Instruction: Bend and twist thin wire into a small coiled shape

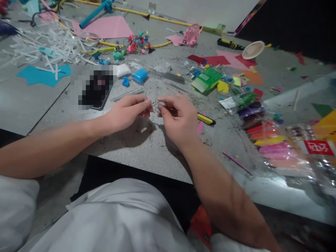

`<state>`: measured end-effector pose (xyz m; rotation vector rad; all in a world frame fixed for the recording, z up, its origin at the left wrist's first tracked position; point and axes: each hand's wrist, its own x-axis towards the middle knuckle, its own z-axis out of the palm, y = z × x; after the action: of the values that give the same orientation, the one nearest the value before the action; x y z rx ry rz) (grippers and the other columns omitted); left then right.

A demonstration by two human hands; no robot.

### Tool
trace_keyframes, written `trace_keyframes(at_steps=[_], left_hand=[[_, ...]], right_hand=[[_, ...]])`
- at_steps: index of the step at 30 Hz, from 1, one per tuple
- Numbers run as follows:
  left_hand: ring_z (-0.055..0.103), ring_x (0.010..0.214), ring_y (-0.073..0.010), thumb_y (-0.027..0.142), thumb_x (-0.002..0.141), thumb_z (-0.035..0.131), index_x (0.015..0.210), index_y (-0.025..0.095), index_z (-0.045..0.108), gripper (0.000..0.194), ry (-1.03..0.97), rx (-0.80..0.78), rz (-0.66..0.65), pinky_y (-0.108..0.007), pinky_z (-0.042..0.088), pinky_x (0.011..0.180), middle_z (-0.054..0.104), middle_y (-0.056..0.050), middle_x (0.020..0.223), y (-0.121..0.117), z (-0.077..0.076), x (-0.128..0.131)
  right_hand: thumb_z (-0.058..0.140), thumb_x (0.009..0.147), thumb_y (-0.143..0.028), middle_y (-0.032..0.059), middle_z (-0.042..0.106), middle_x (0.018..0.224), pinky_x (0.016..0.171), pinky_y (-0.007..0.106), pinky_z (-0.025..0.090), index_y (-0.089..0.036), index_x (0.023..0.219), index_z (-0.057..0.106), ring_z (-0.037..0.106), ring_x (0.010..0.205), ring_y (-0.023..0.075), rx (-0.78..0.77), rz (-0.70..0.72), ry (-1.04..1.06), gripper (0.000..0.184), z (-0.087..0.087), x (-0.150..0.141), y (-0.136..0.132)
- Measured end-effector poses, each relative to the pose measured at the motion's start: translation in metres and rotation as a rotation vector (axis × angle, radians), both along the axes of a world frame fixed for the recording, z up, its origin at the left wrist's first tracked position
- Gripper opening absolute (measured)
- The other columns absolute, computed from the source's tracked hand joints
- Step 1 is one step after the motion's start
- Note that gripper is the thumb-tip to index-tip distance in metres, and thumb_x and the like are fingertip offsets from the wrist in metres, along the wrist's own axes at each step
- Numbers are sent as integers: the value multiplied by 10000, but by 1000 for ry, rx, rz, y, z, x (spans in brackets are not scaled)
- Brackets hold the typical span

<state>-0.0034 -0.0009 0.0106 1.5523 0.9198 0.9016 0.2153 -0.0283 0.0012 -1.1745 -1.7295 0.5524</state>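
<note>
My left hand (132, 109) is closed in a pinch on a thin wire (154, 103) near the middle of the table. Facing it, my right hand (178, 113) pinches the same small wire from the other side; its exact shape is blurred. Behind the hands lies a bundle of thin straight wires (168, 76), with more thin wires (128, 94) just beyond my left hand. A blue clay packet (140, 75) and a small blue clay lump (126, 82) rest close by. A yellow and black utility knife (206, 119) sticks out from beside my right hand.
A phone (97, 89) lies left of my hands. Shredded white paper (56, 45) and a yellow hoop (162, 21) spread across the back. On the right are a green packet (207, 80), bagged coloured clay (273, 140), a tilted paper cup (253, 50) and a purple stick (237, 163).
</note>
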Motion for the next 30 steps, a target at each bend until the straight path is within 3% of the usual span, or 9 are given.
trace_keyframes(at_steps=[5,10,14,19,22,30], left_hand=[[686,776,-187,624,1043,856,852,212,747,467,10,79,-32,-339,559,755,746,-52,819,0,2,1],[633,719,-186,640,1047,848,862,232,758,457,31,116,-37,-356,493,674,741,-46,805,-2,3,1],[633,715,-186,653,1009,885,846,234,744,471,4,87,-22,-343,498,656,730,-39,780,-3,6,1],[615,659,-170,620,1002,893,821,229,742,457,-25,17,-34,-333,489,623,680,-24,718,-2,8,0],[628,660,-168,614,1007,891,832,226,735,454,-24,25,-40,-331,496,631,671,-17,721,0,7,-1],[618,676,-173,628,1016,893,881,233,754,440,-7,15,-61,-336,461,622,694,-21,765,4,-5,-2]], right_hand=[[751,1076,-286,73,812,1043,912,484,720,-331,1146,877,806,951,286,85,-7,-33,151,0,-1,-1],[774,1062,-343,60,809,1012,858,463,722,-311,1142,876,814,894,280,81,-4,0,134,-4,-3,1],[750,1063,-335,53,821,1032,820,431,714,-309,1138,866,798,855,252,63,-7,-8,141,-4,-3,1],[769,1053,-312,62,815,1019,925,498,712,-344,1092,874,791,936,295,102,6,-68,116,-1,0,1],[801,1033,-315,65,816,1018,942,510,717,-338,1084,872,794,948,300,64,-10,-44,90,-1,1,3],[870,954,-433,38,794,944,755,427,717,-280,1064,856,773,779,238,-117,24,130,188,-5,-1,10]])
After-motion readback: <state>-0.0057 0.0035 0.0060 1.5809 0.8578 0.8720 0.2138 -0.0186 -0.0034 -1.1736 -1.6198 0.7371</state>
